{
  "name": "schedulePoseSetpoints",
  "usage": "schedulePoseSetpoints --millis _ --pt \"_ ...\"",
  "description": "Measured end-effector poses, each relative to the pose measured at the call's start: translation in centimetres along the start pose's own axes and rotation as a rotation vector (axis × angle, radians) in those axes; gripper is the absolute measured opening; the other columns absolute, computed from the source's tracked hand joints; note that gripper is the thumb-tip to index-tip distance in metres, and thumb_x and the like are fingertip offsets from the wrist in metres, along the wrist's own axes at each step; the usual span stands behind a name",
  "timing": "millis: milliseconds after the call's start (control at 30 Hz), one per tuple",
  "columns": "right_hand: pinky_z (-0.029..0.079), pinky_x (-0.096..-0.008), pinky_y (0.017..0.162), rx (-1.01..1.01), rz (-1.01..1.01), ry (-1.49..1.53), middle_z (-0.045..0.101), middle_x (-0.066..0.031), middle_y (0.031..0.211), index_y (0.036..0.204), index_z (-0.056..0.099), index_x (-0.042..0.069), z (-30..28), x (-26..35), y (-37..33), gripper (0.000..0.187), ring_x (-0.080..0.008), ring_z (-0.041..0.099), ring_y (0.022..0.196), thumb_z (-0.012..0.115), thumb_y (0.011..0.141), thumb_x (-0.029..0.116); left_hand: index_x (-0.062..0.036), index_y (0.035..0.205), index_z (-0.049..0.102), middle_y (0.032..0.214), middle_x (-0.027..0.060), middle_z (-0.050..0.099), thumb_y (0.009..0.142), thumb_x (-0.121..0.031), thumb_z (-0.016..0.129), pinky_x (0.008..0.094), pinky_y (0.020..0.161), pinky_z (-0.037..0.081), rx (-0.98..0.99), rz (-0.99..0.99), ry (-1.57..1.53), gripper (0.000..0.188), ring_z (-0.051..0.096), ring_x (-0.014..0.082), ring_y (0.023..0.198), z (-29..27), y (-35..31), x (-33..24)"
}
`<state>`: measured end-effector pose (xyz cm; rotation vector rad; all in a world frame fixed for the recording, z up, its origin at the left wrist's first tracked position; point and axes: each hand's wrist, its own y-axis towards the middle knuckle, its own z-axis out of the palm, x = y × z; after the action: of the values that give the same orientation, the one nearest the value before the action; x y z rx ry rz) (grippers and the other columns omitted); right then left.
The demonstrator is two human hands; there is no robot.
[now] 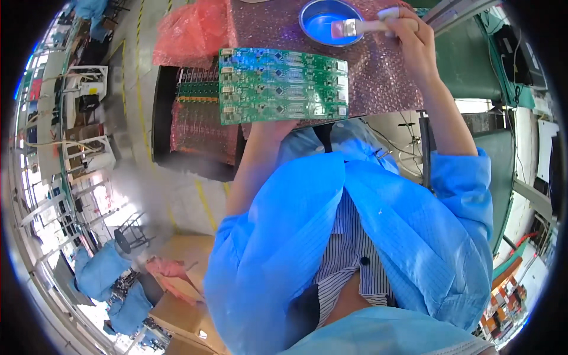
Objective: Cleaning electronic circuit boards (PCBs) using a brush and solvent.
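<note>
At the far right, holds a brush [368, 26] by its handle with the right grip [413, 36], fingers closed around it; points the bristles [338, 29] left over a round metal bowl [312, 34] lit blue. Nearer and left of the bowl, reaches the left grip [281, 128] beneath a green circuit board [284, 86]; mostly hidden there, so cannot tell how far open. Below the bowl, has pink bubble wrap [378, 83]; at left, a black tray [162, 112] with more boards [199, 90].

smooth, glossy circuit board panel [283, 87]; brush [374, 25] with shiny metal ferrule [351, 28]; smooth metal bowl [315, 31]; bumpy, glossy plastic bubble wrap [381, 86]; matt cloth jacket [266, 248].
</note>
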<state>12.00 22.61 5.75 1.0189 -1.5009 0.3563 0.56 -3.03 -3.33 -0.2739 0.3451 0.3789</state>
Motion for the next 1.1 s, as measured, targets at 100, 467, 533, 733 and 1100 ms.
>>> schedulePoseSetpoints --millis 100,467,533,733,1100 --pt "0.035 -0.0168 0.057 -0.141 0.152 0.027 0.055 0.0029 0.071 0.090 0.061 0.002 -0.2 -3.2 1.1 0.018 -0.0026 0.046 0.064 0.051 0.081 0.014 -0.0028 0.110 0.047 0.112 0.0130 0.051 0.084 -0.031 0.047 0.0432 0.088 0.040 0.022 -0.042 -0.103 0.038 0.050 0.0265 0.102 -0.5 -0.1 0.7" --pt "0.035 -0.0162 0.050 -0.099 0.242 -0.057 0.054 0.0023 0.070 0.091 0.061 0.003 0.4 -7.5 1.6 0.018 -0.0027 0.046 0.059 0.052 0.081 0.015 -0.0031 0.112 0.047 0.114 0.0143 0.050 0.083 -0.035 0.046 0.0446 0.090 0.037 -0.027 -0.098 -0.158 0.043 0.048 0.0277 0.104 -0.8 -0.2 1.7" --pt "0.035 -0.0165 0.050 -0.107 0.226 -0.032 0.055 0.0020 0.070 0.092 0.060 0.002 -0.2 -7.6 1.6 0.018 -0.0030 0.046 0.059 0.053 0.081 0.015 -0.0036 0.111 0.046 0.112 0.0128 0.050 0.085 -0.036 0.042 0.0428 0.089 0.038 -0.049 -0.091 -0.152 0.042 0.048 0.0260 0.102 -0.8 0.0 1.8" --pt "0.035 -0.0173 0.049 -0.189 0.304 0.036 0.054 0.0021 0.070 0.095 0.059 0.001 -3.6 -5.8 1.6 0.021 -0.0035 0.045 0.058 0.054 0.080 0.015 -0.0040 0.114 0.043 0.112 0.0125 0.049 0.086 -0.039 0.040 0.0441 0.088 0.038 -0.041 -0.079 -0.107 0.045 0.047 0.0258 0.103 0.7 0.0 1.4" --pt "0.039 -0.0205 0.071 0.075 0.069 0.212 0.055 -0.0059 0.091 0.103 0.053 -0.004 -0.5 4.1 -2.2 0.025 -0.0085 0.049 0.079 0.051 0.082 0.009 -0.0042 0.117 0.043 0.117 0.0116 0.049 0.084 -0.039 0.045 0.0436 0.089 0.040 0.159 -0.102 -0.193 0.048 0.049 0.0255 0.105 -1.4 1.6 2.5"
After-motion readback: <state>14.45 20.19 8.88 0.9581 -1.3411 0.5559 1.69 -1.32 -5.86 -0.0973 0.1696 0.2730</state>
